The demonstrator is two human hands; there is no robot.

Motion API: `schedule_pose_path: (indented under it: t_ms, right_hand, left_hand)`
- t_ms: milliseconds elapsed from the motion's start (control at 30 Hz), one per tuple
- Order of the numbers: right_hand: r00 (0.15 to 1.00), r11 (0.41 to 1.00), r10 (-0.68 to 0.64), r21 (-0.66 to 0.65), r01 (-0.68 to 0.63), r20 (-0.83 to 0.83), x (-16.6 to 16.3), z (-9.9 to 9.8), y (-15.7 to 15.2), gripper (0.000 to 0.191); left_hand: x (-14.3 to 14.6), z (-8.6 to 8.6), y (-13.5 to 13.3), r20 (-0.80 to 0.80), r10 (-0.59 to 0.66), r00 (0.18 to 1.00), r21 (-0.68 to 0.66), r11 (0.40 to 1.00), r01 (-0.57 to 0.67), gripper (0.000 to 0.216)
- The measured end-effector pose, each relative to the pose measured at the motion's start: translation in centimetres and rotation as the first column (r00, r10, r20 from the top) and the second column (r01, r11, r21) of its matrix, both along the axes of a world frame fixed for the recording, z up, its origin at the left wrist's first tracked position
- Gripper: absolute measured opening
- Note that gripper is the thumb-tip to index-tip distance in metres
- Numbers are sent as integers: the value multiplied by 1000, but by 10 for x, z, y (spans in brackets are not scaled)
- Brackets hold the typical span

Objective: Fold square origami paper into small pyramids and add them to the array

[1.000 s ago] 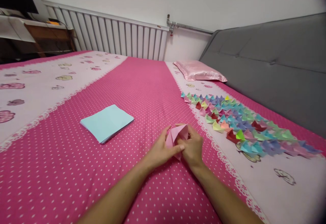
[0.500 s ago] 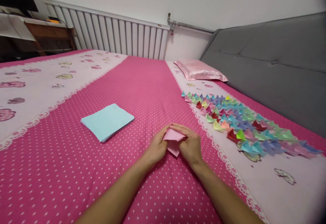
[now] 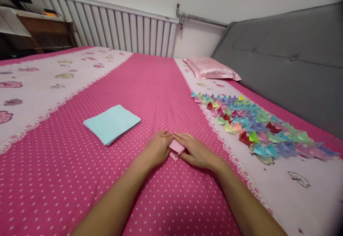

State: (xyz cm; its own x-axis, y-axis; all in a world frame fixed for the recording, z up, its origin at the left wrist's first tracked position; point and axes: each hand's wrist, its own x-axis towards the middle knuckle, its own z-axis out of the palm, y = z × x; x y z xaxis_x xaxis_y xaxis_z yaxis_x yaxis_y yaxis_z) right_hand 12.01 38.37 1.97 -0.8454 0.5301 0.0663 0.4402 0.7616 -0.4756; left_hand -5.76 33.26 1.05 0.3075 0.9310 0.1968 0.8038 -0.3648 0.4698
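Note:
A small piece of folded pink paper lies between my two hands, low over the polka-dot bedspread. My left hand grips its left side, fingers together. On the right side, my right hand presses the paper with its fingers over the top and thumb near the lower edge. The fingertips of both hands nearly meet at the far edge and cover part of the folds. A stack of light blue paper sheets rests on the bed to the left of my hands.
Many rows of folded paper boats in several colours stand on the right of the bed. Beyond them are a pink satin pillow and a grey headboard. A white radiator lines the far wall.
The pink paper has gone from a raised, partly opened shape to a flatter one. My hands have lowered and flattened over it. The view has tilted slightly downward.

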Motion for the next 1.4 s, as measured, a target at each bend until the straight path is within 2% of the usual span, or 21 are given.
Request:
schedule_pose_path:
  t_ms: [67,100,167,200,333,433,567,800,1167,1400]
  right_hand:
    - [993,986,72,-156,-57,92,8,5,2,75]
    - [988,972,82,-230,-50,130,10,7,2,77]
    - [983,949,62,-314,-4,175,13,8,3,73]
    - [982,948,48,-319,13,182,12,7,3,70]
    - [981,986,-9,-163,41,192,4,-5,-1,68]
    - [973,996,-83,-25,90,217,-2,-14,-5,69]
    - [965,993,-118,40,112,235,-5,-17,-8,72]
    - [932,980,-201,76,186,301,-2,-3,-17,66]
    - [899,938,-287,289,193,332,-6,11,-29,47]
    - [871,940,-293,284,188,394,-4,23,-29,32]
  left_hand:
    - [-4,9,-5,-103,-58,993,-101,994,48,43]
    - [-6,14,-8,-140,-70,988,-174,984,45,55]
    - [-9,20,-12,-171,-75,982,-294,956,22,72]
    - [-10,22,-13,-173,-73,982,-338,941,10,74]
    - [-8,15,-12,-208,-43,977,-361,932,-35,61]
    - [-2,4,-10,-308,17,951,-275,955,-106,57]
    - [6,-1,-10,-392,78,917,-198,966,-167,56]
    - [11,11,-13,-446,163,880,-182,946,-267,53]
    - [17,26,-18,-503,223,835,-140,932,-333,46]
    - [16,38,-20,-542,196,817,-189,919,-345,36]
